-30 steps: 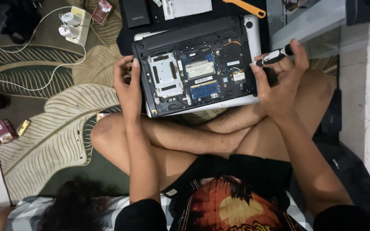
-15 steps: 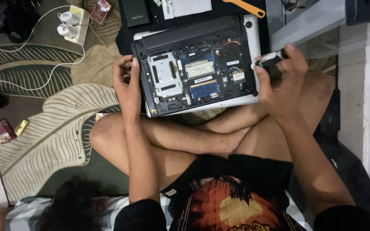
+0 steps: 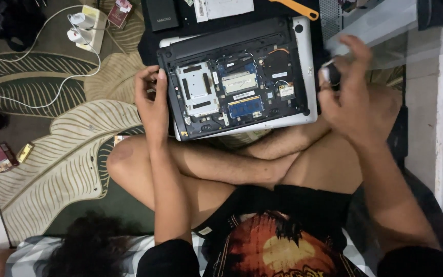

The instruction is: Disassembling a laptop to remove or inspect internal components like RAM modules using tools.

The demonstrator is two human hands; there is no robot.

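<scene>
Beside opened laptop (image 3: 237, 82): orange tool (image 3: 297, 8).

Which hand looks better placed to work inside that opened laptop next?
Probably the right hand: it holds a small dark tool just off the right edge of the laptop. The left hand grips the laptop's left edge, steadying it, so it seems less free.
</scene>
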